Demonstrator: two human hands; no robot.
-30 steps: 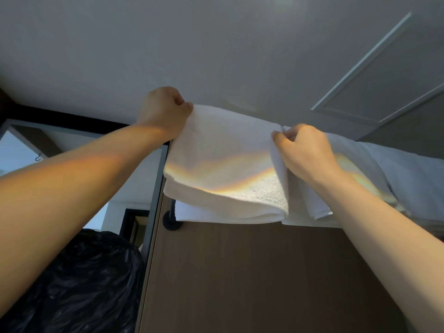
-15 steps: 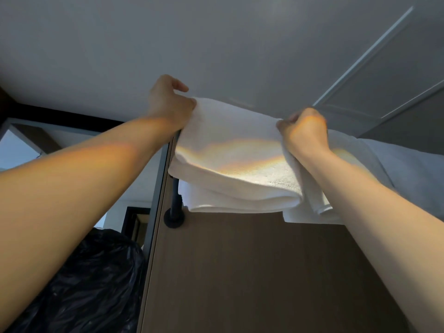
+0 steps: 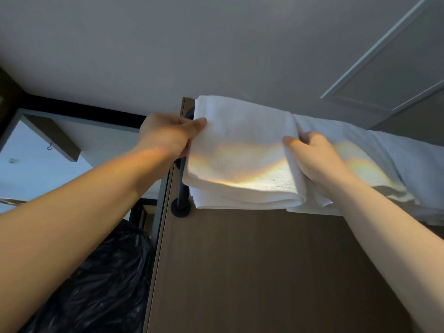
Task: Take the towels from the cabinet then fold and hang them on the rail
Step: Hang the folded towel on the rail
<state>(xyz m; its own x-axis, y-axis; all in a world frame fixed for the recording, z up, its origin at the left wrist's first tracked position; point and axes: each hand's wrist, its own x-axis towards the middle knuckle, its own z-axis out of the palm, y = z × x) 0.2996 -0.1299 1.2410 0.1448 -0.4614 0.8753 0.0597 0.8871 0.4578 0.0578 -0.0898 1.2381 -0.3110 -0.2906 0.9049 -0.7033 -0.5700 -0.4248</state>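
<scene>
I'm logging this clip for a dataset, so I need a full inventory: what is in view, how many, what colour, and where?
folded towel: 1, white, draped over the rail's left end, held by both hands
middle towel: 1, white, on the rail just right of it, partly behind the right hand
right towel: 1, white, at the right edge
rail: 1, black, mostly hidden under the towels; its bracket shows at the panel's upper left
wood panel: 1, brown, below the towels
plastic bag: 1, black, lower left
hook: 1, small, dark, far left
ceiling: 1, pale grey, top
left hand: 1, pinches the folded towel's left edge
right hand: 1, grips its right edge
</scene>
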